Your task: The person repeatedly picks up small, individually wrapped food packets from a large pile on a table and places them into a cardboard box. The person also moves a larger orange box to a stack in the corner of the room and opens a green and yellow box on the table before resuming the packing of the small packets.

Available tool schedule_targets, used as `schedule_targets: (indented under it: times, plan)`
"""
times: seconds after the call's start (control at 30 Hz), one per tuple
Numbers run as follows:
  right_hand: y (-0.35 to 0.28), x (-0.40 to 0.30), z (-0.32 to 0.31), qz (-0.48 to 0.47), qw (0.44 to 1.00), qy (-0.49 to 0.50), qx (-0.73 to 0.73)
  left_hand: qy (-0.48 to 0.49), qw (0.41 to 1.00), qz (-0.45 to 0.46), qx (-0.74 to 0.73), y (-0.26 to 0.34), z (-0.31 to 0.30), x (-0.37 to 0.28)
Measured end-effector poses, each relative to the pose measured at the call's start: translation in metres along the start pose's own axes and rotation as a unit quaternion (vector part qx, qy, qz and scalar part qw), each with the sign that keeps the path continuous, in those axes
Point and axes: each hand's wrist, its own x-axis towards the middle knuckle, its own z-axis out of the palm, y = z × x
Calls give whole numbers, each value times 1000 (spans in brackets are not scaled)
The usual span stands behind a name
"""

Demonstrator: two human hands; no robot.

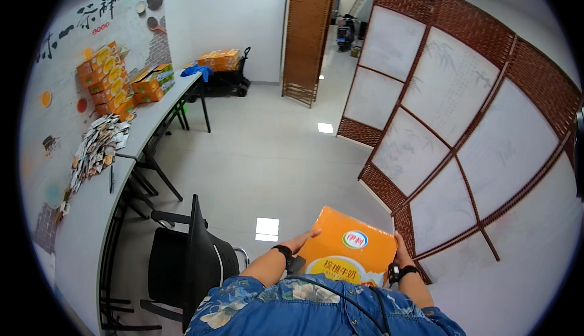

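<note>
Close against my body is an orange milk carton box with a yellow oval and a round logo on its face. My left hand grips its left side near the upper corner. On the opposite edge, my right hand holds the box, its fingers partly hidden. Black straps circle both wrists. The lower part of the box disappears behind my blue floral shirt. Both hands are well away from the long table at the left, where similar orange boxes stand stacked beside a heap of small printed packets or cards.
A black office chair stands to my left. Woven folding screens curve along the right, and a narrower one stands ahead. Beyond the table, a black cart carries orange boxes. Blue cloth lies on the table's far end.
</note>
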Motion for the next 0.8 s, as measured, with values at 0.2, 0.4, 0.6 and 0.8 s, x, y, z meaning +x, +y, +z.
schedule_targets:
  times: [0.2,0.4,0.6,0.8]
  plan:
    - [-120,119,46,44,995,-64,-64,107,989,103,3,80,-8,48]
    - [-172,208,92,76,984,-126,-103,184,972,143,-33,134,-2,57]
    - [-198,297,129,92,971,-187,-119,214,963,153,-62,184,-32,76]
    - [-225,368,175,90,977,-159,-109,185,967,157,-81,264,-77,108]
